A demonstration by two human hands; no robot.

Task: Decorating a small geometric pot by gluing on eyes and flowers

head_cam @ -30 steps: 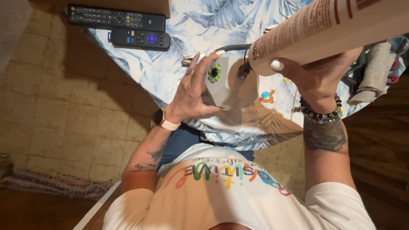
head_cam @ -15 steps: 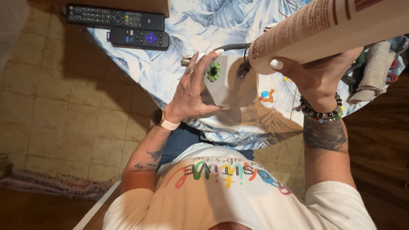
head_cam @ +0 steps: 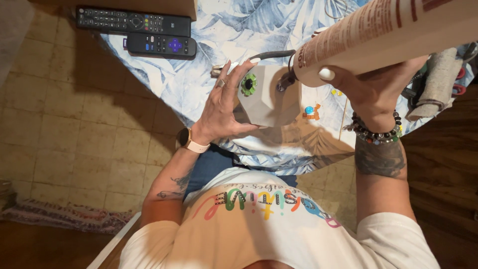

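**Steadying the faceted block under the tube's nozzle**

Holding is the step we judge to be in hand: we brace a pale, faceted block (head_cam: 266,99) on the worktop (head_cam: 199,84) while a large tube (head_cam: 383,35) is brought to it. Our left hand (head_cam: 224,107) lies against the block's left side, fingers spread and curved round it, the thumb tucked along its lower edge, so it grips the block loosely rather than clenching it. Our right hand (head_cam: 373,89) is closed round the tube, thumb across the near end, holding it tilted with its dark nozzle (head_cam: 285,82) down at the block's top face. Whether the nozzle touches the surface we cannot tell.

The block sits near the worktop's front edge, on a blue-and-white leaf-patterned cloth. A green flower-shaped piece (head_cam: 248,84) is on its upper left facet, and small coloured pieces (head_cam: 311,111) lie on the cloth just beside its right side. Two remote controls (head_cam: 159,45) lie well apart at the far left.

The next move, as we read it, calls for a steady left hand so the block does not turn, and a gentle, even squeeze from the right, with the nozzle kept on one chosen facet and clear of the green piece.
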